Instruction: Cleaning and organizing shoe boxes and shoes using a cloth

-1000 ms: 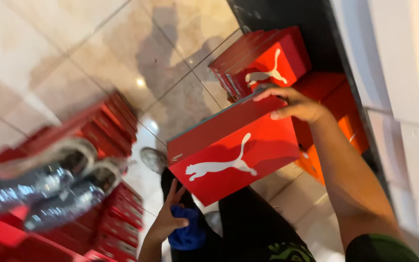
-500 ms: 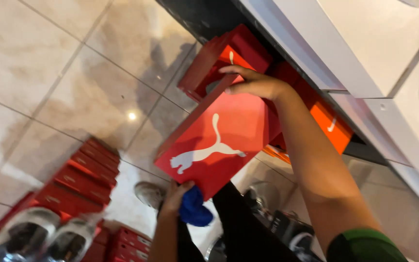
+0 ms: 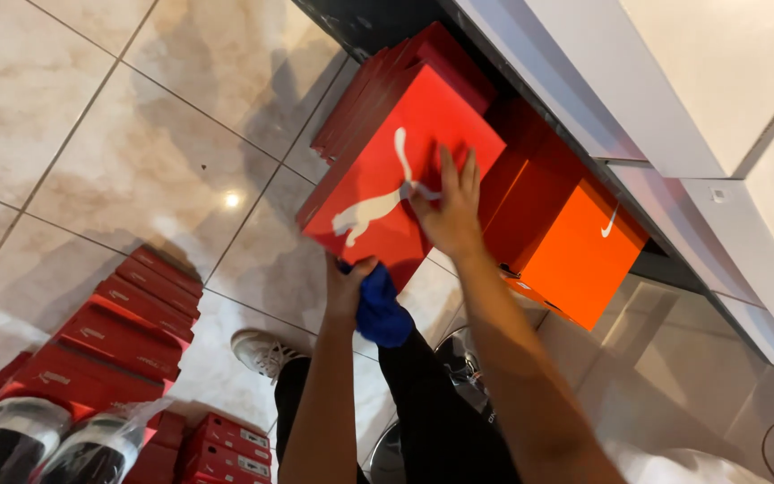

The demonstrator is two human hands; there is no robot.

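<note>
We see open tiled floor (image 3: 118,134) to the left of the red box (image 3: 396,179). To its right, an orange box (image 3: 575,251) sits close, and the white cabinet (image 3: 674,81) walls off that side. Lower left, stacked red boxes (image 3: 127,323) and wrapped shoes (image 3: 38,444) crowd the floor.

Glossy beige marble floor tiles (image 3: 91,134) reflect a ceiling light (image 3: 231,200) beside white cabinets (image 3: 674,81).
</note>
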